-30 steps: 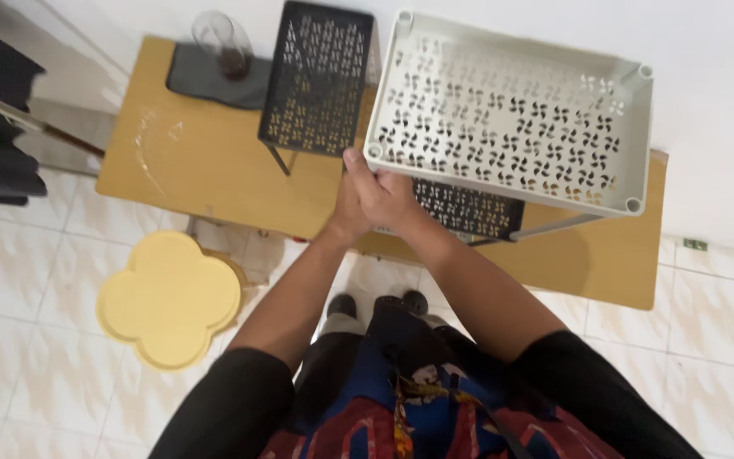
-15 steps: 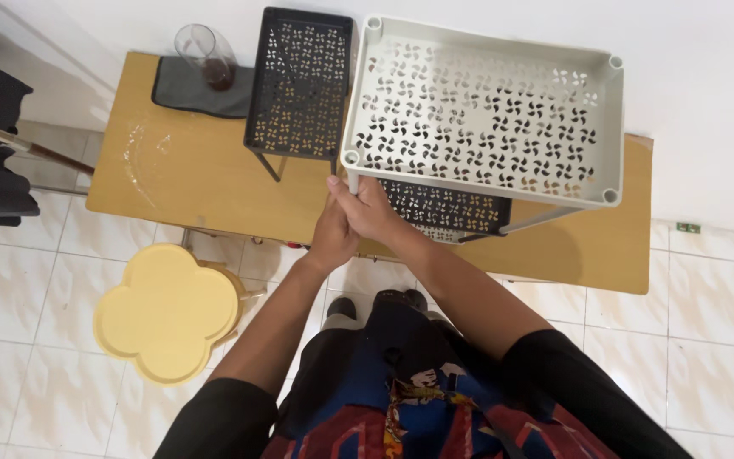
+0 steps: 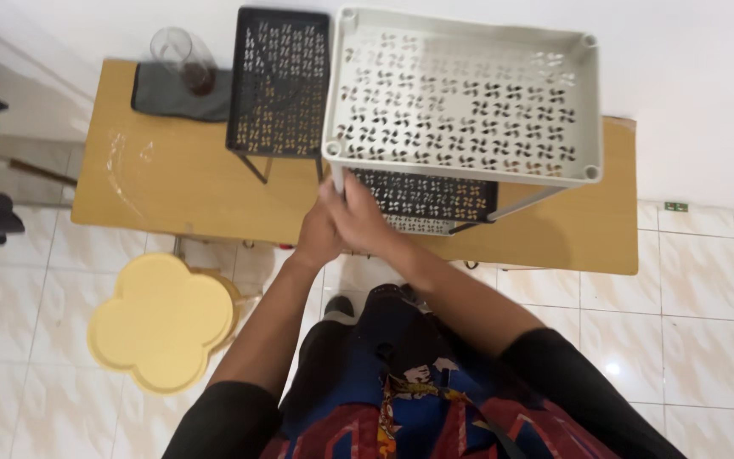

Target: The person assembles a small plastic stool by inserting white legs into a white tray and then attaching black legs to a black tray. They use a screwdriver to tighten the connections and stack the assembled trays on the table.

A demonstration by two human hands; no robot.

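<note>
White perforated tray (image 3: 469, 93) directly above, left hand (image 3: 318, 238) and right hand (image 3: 358, 217) both clenched round its upright corner post (image 3: 338, 180).

No packages or screens are in view. The only label-like thing is a small green plate (image 3: 675, 206) low on the white wall, just above the tiled floor, to the right of the wooden table (image 3: 172, 178); its marks are too small to make out.
</note>
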